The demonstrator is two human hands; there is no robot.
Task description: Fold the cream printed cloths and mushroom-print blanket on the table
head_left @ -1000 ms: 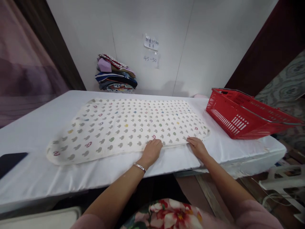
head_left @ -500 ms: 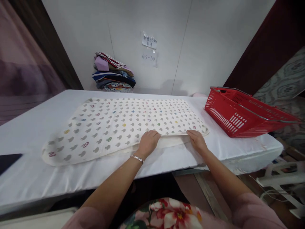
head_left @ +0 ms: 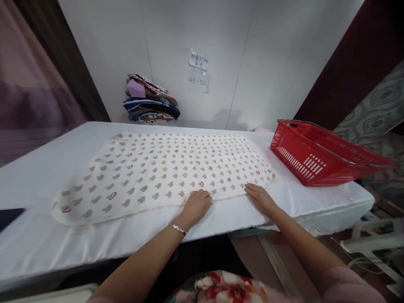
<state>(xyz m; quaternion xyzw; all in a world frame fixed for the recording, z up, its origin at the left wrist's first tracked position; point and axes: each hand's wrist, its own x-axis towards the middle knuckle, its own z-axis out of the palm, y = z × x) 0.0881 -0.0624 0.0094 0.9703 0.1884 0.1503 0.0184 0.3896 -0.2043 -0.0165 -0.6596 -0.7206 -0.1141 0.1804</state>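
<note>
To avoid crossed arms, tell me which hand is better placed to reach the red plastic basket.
Probably the right hand: it touches the white mushroom-print cloth closer to the red plastic basket than the left hand does.

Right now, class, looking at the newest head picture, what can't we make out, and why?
All in the head view:
- Palms of the left hand and right hand: hidden by the backs of the hands, so their grip is unclear.
- Underside of the cloth: hidden by its printed top.
- Floor of the basket: hidden by its walls.
- Dark slab: cut off by the left edge.
- Upper note: writing too blurred.
</note>
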